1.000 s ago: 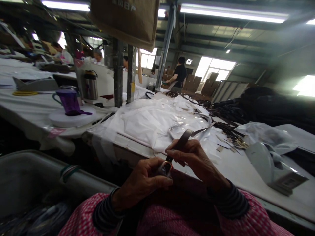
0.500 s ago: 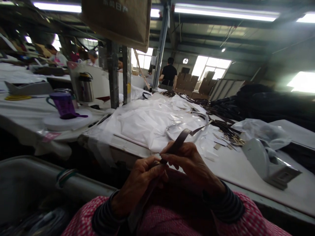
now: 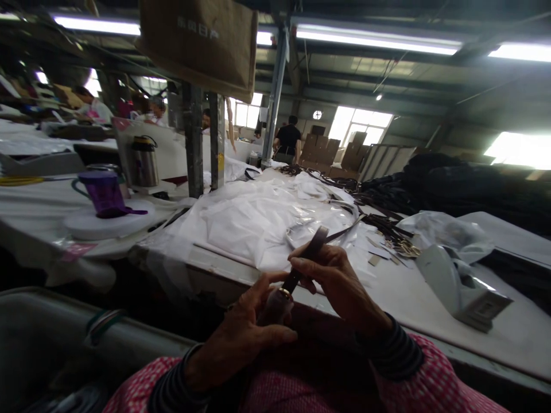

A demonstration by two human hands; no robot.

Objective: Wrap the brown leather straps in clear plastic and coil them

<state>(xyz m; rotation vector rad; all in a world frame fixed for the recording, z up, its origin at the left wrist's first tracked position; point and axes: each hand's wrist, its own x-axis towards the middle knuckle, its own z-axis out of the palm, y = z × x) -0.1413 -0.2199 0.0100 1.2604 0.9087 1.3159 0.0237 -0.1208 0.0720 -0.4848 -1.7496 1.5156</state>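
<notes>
Both my hands hold one dark leather strap (image 3: 310, 253) above my lap, just before the table edge. My right hand (image 3: 333, 278) pinches the strap near its upper end, fingers closed round it. My left hand (image 3: 249, 330) grips the lower end, where a small gold buckle (image 3: 284, 293) shows between thumb and fingers. The strap's free tip points up towards the table.
The white table (image 3: 413, 298) carries crumpled clear plastic sheeting (image 3: 258, 218), a heap of dark straps and metal fittings (image 3: 394, 232), and a grey tape dispenser (image 3: 456, 287). A purple mug (image 3: 103, 192) stands at the left. A grey bin (image 3: 47, 332) sits beside my left knee. Other people work far off.
My left hand has shifted its grip at the buckle end and the gold buckle shows again. The view has tilted a little; both hands keep hold of the strap.
</notes>
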